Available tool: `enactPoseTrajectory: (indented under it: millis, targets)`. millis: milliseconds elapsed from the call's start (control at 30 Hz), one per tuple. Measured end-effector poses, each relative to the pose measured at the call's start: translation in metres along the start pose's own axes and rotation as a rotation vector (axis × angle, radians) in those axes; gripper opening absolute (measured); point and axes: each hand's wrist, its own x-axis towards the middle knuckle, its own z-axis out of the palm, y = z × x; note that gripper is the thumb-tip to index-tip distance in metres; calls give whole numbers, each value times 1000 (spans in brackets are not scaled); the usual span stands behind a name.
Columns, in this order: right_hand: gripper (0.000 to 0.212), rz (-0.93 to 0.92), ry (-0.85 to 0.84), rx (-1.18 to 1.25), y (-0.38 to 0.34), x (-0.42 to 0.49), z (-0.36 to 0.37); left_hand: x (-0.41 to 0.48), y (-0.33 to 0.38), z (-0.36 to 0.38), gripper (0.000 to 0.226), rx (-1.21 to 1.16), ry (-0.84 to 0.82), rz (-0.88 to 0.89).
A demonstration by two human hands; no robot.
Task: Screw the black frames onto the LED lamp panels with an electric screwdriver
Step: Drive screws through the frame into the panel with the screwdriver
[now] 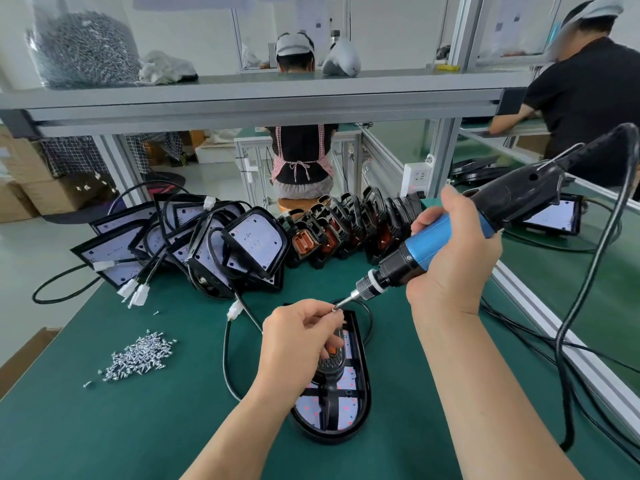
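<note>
An LED lamp panel (343, 407) with a black frame (327, 370) on it lies on the green mat in front of me. My left hand (298, 344) hovers over its far end and pinches a small screw (335, 309) at the tip of the screwdriver bit. My right hand (453, 261) grips the blue and black electric screwdriver (450, 233), tilted down to the left with its bit meeting the screw. My left hand hides the panel's upper part.
A pile of loose screws (142, 356) lies on the mat at left. Stacked lamp panels with cables (221, 244) and a row of black frames (346, 226) stand behind. The screwdriver's cord (568, 323) loops at right beside an aluminium rail (540, 323). Other people work beyond.
</note>
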Motion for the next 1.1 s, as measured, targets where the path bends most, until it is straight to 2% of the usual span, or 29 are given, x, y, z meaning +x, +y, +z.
enactPoseTrajectory:
  millis: [100, 333, 367, 600, 700, 833, 1000, 1100]
  targets:
    - [20, 12, -13, 11, -1, -1, -2, -2, 0, 0, 25, 75, 15, 57]
    - [13, -29, -68, -25, -1, -5, -4, -10, 5, 3, 21, 449, 57, 300]
    - [18, -33, -81, -28, 0, -6, -5, -10, 5, 2, 23, 489, 51, 324]
    - [13, -30, -133, -56, -3, -8, -6, -14, 5, 3, 24, 550, 55, 418]
    - [14, -48, -155, -65, -3, -11, -6, -15, 4, 5, 22, 528, 67, 412]
    - [16, -36, -129, -58, -1, -11, -5, -13, 0, 6, 20, 481, 47, 314]
    - [16, -49, -86, -43, 2, -6, -5, -11, 0, 1, 4, 489, 39, 310]
    - [16, -71, -72, -41, 4, -1, -3, -12, -6, -6, 27, 530, 142, 306]
